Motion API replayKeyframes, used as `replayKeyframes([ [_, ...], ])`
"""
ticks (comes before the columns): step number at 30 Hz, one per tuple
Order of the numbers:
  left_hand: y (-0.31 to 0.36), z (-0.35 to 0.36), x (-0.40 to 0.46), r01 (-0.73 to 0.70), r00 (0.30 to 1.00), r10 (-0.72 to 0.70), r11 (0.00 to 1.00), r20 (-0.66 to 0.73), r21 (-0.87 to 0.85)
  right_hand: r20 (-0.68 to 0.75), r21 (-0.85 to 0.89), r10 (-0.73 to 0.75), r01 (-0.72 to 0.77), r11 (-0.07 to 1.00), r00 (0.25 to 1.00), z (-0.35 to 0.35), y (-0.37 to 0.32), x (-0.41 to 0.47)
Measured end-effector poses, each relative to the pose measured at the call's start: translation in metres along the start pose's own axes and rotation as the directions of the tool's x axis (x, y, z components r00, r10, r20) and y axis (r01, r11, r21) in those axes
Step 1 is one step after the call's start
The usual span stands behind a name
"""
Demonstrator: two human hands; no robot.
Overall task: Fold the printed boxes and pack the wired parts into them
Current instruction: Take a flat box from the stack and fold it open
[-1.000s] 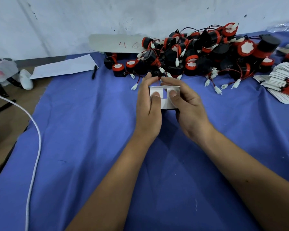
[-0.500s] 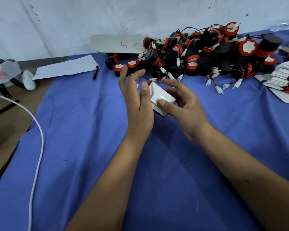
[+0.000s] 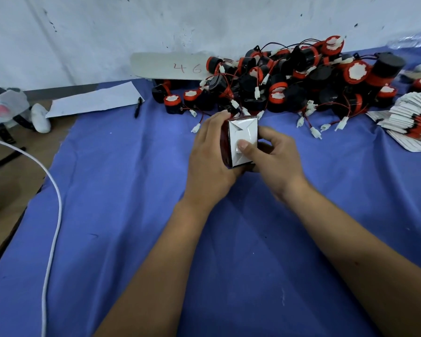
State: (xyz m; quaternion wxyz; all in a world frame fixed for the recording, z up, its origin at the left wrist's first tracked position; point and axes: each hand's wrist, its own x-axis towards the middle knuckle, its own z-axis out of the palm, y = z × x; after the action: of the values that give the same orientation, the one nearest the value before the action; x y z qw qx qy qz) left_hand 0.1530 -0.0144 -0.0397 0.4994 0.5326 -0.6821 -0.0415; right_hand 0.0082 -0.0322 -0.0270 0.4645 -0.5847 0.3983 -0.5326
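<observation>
Just before the pile of wired parts (image 3: 289, 86), my left hand (image 3: 212, 154) now grips the box (image 3: 241, 142); right hand (image 3: 275, 156) thumb presses its newly interlocked end flaps shut.

Scuffed white wall (image 3: 83, 32), blue cloth-covered table (image 3: 131, 215), brown floor (image 3: 7, 171)

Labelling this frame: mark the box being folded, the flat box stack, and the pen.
box (image 3: 244, 137): head view, white folded end face.
flat box stack (image 3: 413, 117): head view, middle of the fanned pile.
pen (image 3: 138, 107): head view, mid-barrel.
</observation>
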Motion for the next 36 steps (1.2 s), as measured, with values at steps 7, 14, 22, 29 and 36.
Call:
replayKeyframes([
  [7,0.008,0.002,-0.002,-0.046,0.999,0.045,0.999,0.016,0.026,-0.096,-0.082,0.001,-0.008,0.997,0.995,-0.001,0.005,0.004],
  [14,0.005,-0.001,-0.001,-0.018,1.000,0.019,0.998,0.010,-0.059,0.042,0.061,0.044,-0.047,0.997,0.998,-0.008,0.006,0.010],
  [22,0.000,-0.005,-0.001,-0.067,0.997,0.070,0.992,0.030,-0.109,0.254,0.268,0.051,-0.121,0.956,0.966,-0.019,0.004,0.013],
  [29,0.006,0.003,-0.003,-0.095,0.993,0.097,0.995,0.073,-0.032,0.082,0.032,0.065,-0.068,0.997,0.995,-0.008,0.010,0.010],
  [36,0.002,-0.003,-0.004,-0.083,0.995,0.087,0.994,0.048,-0.076,0.356,0.190,0.087,-0.163,0.968,0.930,-0.024,0.004,0.013],
])
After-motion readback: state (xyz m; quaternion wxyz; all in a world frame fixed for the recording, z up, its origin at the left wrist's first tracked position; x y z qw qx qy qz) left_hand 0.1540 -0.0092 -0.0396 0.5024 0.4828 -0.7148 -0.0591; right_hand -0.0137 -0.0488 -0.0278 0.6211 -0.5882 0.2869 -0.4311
